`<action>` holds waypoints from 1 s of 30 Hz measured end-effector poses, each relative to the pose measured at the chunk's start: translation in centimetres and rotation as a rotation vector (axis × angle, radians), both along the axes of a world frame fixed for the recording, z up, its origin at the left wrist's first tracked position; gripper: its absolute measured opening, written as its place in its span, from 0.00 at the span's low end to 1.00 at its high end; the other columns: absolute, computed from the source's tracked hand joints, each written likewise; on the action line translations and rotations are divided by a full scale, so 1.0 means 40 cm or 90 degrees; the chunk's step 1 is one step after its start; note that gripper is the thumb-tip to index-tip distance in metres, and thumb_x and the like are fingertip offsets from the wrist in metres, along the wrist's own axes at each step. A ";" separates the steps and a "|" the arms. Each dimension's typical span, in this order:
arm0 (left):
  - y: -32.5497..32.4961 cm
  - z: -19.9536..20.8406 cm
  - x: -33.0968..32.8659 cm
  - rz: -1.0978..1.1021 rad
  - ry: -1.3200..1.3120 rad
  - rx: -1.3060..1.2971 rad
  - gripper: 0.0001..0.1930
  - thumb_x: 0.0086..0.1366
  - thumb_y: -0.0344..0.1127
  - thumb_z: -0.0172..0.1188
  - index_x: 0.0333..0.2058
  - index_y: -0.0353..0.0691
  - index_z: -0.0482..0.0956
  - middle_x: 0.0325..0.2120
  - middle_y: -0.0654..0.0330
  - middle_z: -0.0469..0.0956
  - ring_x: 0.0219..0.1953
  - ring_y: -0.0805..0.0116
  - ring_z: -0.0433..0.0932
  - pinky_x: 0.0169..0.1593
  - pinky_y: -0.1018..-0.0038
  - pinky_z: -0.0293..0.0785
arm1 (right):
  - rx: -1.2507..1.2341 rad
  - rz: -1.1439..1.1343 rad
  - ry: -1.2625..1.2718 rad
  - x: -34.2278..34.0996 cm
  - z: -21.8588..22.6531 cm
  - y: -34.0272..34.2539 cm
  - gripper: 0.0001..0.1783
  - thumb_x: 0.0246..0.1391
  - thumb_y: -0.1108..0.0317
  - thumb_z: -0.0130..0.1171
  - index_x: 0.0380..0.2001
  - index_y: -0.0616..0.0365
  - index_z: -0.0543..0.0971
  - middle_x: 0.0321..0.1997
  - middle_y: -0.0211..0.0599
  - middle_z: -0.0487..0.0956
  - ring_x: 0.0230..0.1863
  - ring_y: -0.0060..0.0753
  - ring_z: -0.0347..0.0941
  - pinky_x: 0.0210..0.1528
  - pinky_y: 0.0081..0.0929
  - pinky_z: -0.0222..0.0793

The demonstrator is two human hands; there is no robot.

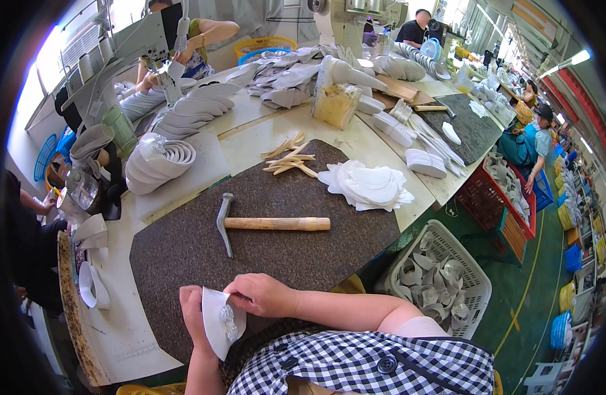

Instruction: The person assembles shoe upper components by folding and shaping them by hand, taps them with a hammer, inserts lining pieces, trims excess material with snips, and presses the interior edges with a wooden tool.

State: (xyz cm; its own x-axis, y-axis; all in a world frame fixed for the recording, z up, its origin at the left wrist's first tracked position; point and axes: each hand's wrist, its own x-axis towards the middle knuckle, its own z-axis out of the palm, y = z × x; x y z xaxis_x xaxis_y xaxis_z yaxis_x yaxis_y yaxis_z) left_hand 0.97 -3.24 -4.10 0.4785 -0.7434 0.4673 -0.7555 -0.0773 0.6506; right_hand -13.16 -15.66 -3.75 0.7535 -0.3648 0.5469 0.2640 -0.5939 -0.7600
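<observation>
Close to my body, at the near edge of the dark work mat, a curved white shoe upper piece [215, 322] with a silvery, sparkling ornament is held up between my two hands. My left hand [193, 315] is closed on its left side, partly behind it. The fingers of my right hand [266, 295] pinch its upper right edge. Just beyond lies a hammer [276, 224] with a wooden handle and a metal head, touched by neither hand. Farther back on the mat are a pile of flat white cut pieces [367, 184] and several thin tan strips [291, 160].
At left stand nested white uppers [157, 163] and a sewing machine [133, 49]. A glue-crusted yellowish container [336, 105] with a brush sits farther back. To my right is a pale basket [477, 289] of uppers. A red crate [487, 197] and co-workers are beyond.
</observation>
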 end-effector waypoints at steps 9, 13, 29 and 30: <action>0.011 0.054 -0.046 -0.012 0.374 -0.047 0.17 0.51 0.19 0.63 0.37 0.37 0.66 0.28 0.65 0.70 0.27 0.79 0.70 0.31 0.82 0.69 | 0.124 0.012 0.083 0.000 -0.026 0.004 0.10 0.47 0.68 0.59 0.33 0.59 0.75 0.32 0.46 0.76 0.34 0.48 0.74 0.37 0.35 0.71; -0.026 0.120 -0.079 0.016 0.245 0.001 0.15 0.52 0.22 0.63 0.39 0.39 0.72 0.26 0.64 0.74 0.27 0.77 0.74 0.32 0.80 0.71 | 0.049 -0.105 0.072 0.004 -0.011 -0.012 0.11 0.45 0.63 0.60 0.31 0.57 0.78 0.28 0.43 0.79 0.29 0.42 0.77 0.31 0.34 0.73; 0.040 0.119 -0.084 -0.103 0.416 0.196 0.08 0.56 0.30 0.60 0.35 0.34 0.79 0.29 0.55 0.76 0.34 0.63 0.76 0.39 0.71 0.71 | 0.324 -0.159 0.314 -0.023 0.098 0.024 0.16 0.58 0.56 0.54 0.35 0.58 0.79 0.28 0.36 0.78 0.30 0.30 0.72 0.35 0.28 0.70; 0.039 0.123 -0.082 -0.095 0.436 0.218 0.09 0.56 0.31 0.60 0.36 0.35 0.79 0.29 0.55 0.76 0.34 0.63 0.76 0.38 0.71 0.71 | 0.322 -0.161 0.298 -0.020 0.098 0.023 0.15 0.58 0.56 0.55 0.35 0.58 0.79 0.28 0.36 0.78 0.30 0.30 0.72 0.35 0.28 0.70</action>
State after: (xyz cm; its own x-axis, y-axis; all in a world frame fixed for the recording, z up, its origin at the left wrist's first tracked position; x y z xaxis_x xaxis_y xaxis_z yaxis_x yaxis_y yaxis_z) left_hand -2.31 -1.68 0.80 0.4609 -0.8723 -0.1631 -0.2118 -0.2866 0.9343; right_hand -13.97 -14.73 0.18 0.7266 -0.6807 -0.0932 -0.2543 -0.1405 -0.9569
